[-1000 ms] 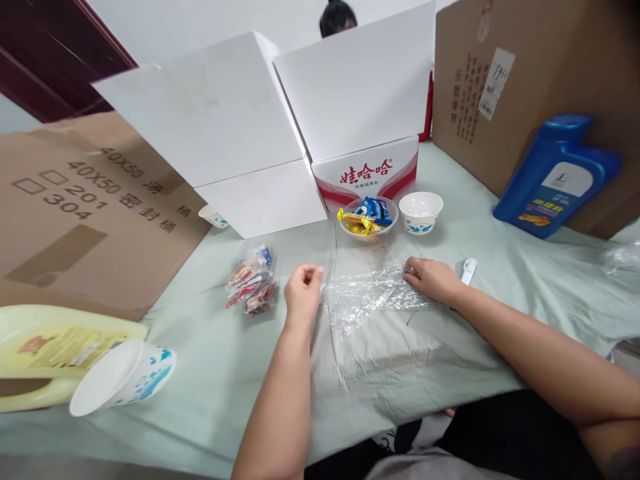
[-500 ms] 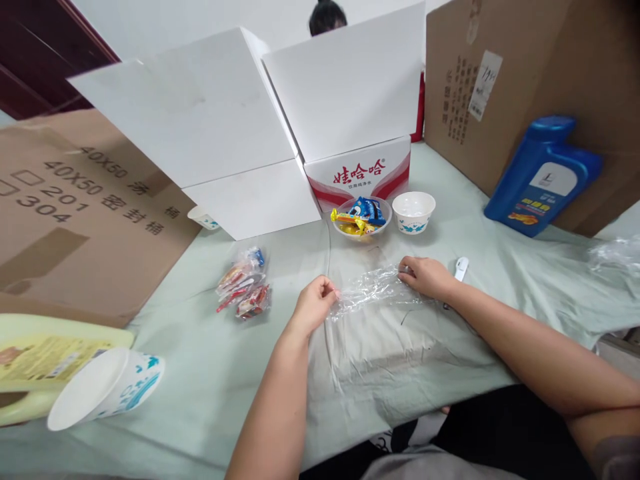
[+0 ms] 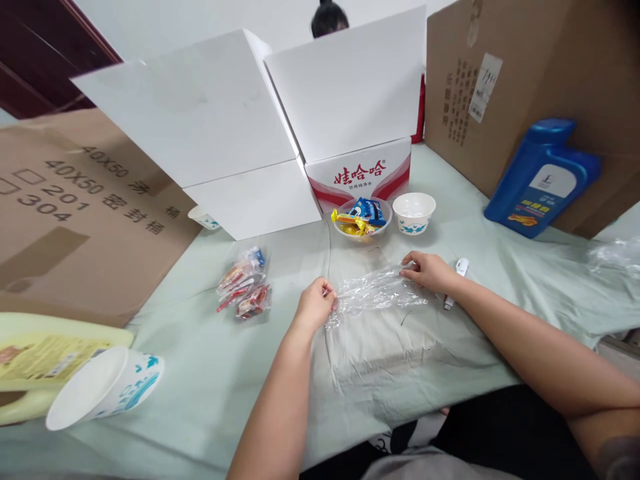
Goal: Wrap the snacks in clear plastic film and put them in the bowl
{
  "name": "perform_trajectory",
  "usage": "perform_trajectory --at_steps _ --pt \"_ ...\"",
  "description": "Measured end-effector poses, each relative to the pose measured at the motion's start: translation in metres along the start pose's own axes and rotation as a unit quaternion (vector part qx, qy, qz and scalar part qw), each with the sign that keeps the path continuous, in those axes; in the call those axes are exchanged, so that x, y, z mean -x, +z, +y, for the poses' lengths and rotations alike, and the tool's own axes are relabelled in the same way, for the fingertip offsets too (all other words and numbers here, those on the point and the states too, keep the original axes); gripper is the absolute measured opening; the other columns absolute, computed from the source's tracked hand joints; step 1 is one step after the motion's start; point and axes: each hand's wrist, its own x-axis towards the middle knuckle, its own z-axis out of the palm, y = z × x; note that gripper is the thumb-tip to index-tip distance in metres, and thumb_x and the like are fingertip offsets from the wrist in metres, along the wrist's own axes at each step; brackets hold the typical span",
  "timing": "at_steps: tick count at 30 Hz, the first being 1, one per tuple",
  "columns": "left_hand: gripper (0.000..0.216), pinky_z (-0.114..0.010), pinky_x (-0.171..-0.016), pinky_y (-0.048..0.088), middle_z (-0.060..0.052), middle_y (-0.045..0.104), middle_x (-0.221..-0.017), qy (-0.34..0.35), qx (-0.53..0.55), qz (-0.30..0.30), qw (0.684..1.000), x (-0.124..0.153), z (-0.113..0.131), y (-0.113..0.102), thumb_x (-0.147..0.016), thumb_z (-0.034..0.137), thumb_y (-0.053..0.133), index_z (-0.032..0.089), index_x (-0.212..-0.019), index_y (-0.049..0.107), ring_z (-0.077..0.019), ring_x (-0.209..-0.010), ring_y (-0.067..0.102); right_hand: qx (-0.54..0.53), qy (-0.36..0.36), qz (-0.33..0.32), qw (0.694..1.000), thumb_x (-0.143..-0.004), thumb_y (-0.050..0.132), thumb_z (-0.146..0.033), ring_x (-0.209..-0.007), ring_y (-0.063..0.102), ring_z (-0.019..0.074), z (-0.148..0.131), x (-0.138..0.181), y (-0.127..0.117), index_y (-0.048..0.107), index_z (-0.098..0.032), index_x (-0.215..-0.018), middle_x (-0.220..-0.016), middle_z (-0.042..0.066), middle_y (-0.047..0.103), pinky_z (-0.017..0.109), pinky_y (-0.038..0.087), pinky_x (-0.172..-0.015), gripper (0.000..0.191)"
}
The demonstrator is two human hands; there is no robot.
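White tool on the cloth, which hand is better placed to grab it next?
Probably the right hand: its wrist is beside the white tool, while the left hand is across the clear plastic.

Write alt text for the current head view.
A person's left hand and right hand are at opposite ends of crinkled clear film over a green cloth. Behind it stand a clear bowl of packets and a paper bowl, with more packets to the left.

Yellow jug (image 3: 55, 347) cut by left edge; person (image 3: 328, 19) mostly hidden.
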Motion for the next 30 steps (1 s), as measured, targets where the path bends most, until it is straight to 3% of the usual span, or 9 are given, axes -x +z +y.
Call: perform_trajectory --at_steps 5,11,14,17,19,22,24,30 --pt "0.011 -0.022 -0.052 0.038 0.006 0.059 -0.055 0.027 -0.087 0.031 0.995 0.0 -0.001 -0.001 -0.071 0.013 0.058 0.023 -0.07 0.052 -0.0123 -0.046 0.058 -0.04 0.026 0.027 0.999 -0.091 0.048 -0.027 -0.057 0.062 0.0136 0.002 -0.001 0.001 0.056 -0.021 -0.109 -0.065 -0.003 0.068 0.023 0.042 -0.06 0.02" --pt "0.011 -0.025 -0.059 0.038 0.004 0.059 -0.058 0.039 -0.179 0.048 0.982 0.005 0.007 -0.008 -0.073 0.015 0.059 0.024 -0.07 0.053 -0.016 -0.055 0.057 0.092 0.011 0.082 0.992 -0.09 0.05 -0.027 -0.085 0.064 0.0218 -0.006 0.003 0.01 0.056 -0.019 -0.114 -0.091 0.007 0.072 0.028 0.039 -0.068 0.026" --pt "0.01 -0.028 -0.065 0.04 -0.003 0.064 -0.081 0.084 -0.259 0.14 0.952 0.012 0.015 -0.011 -0.074 0.015 0.062 0.023 -0.078 0.056 -0.0213 -0.074 0.061 0.131 -0.001 0.079 0.988 -0.091 0.048 -0.028 -0.087 0.064 0.0232 -0.008 0.005 0.012 0.053 -0.018 -0.12 -0.098 0.008 0.071 0.029 0.038 -0.068 0.03" --pt "0.011 -0.033 -0.078 0.044 -0.008 0.062 -0.096 0.178 -0.268 0.237 0.917 0.021 0.024 -0.008 -0.08 0.015 0.056 0.022 -0.088 0.059 -0.0249 -0.092 0.06 0.141 -0.01 0.074 0.987 -0.092 0.047 -0.028 -0.087 0.063 0.0232 -0.008 0.005 0.013 0.052 -0.017 -0.121 -0.1 0.009 0.07 0.03 0.038 -0.068 0.032" --pt "0.012 -0.035 -0.088 0.044 -0.009 0.063 -0.098 0.252 -0.252 0.189 0.915 0.026 0.028 0.001 -0.084 0.017 0.055 0.022 -0.093 0.061 -0.0252 -0.098 0.059 0.135 -0.014 0.075 0.988 -0.091 0.048 -0.028 -0.086 0.063 0.0227 -0.007 0.005 0.012 0.053 -0.018 -0.121 -0.098 0.008 0.07 0.03 0.039 -0.068 0.032" --pt "0.028 -0.039 -0.1 0.042 -0.009 0.062 -0.116 0.336 -0.244 0.006 0.91 0.032 0.03 0.017 -0.081 0.024 0.065 0.022 -0.109 0.061 -0.0265 -0.113 0.055 0.111 -0.025 0.086 0.99 -0.089 0.051 -0.026 -0.085 0.063 0.0215 -0.004 0.006 0.012 0.056 -0.019 -0.119 -0.095 0.006 0.07 0.029 0.04 -0.071 0.03" --pt "0.043 -0.044 -0.107 0.037 -0.009 0.056 -0.13 0.354 -0.25 -0.079 0.898 0.034 0.028 0.026 -0.078 0.025 0.069 0.024 -0.119 0.058 -0.0281 -0.125 0.049 0.093 -0.037 0.099 0.99 -0.088 0.051 -0.023 -0.087 0.063 0.0209 -0.003 0.007 0.012 0.058 -0.02 -0.116 -0.097 0.005 0.07 0.029 0.042 -0.073 0.029" --pt "0.048 -0.047 -0.115 0.028 -0.01 0.043 -0.147 0.344 -0.301 -0.154 0.876 0.036 0.025 0.032 -0.084 0.026 0.062 0.022 -0.131 0.052 -0.0271 -0.139 0.034 0.09 -0.083 0.109 0.986 -0.089 0.044 -0.015 -0.097 0.063 0.0208 -0.001 0.01 0.013 0.064 -0.02 -0.111 -0.109 0.006 0.068 0.029 0.045 -0.082 0.029"
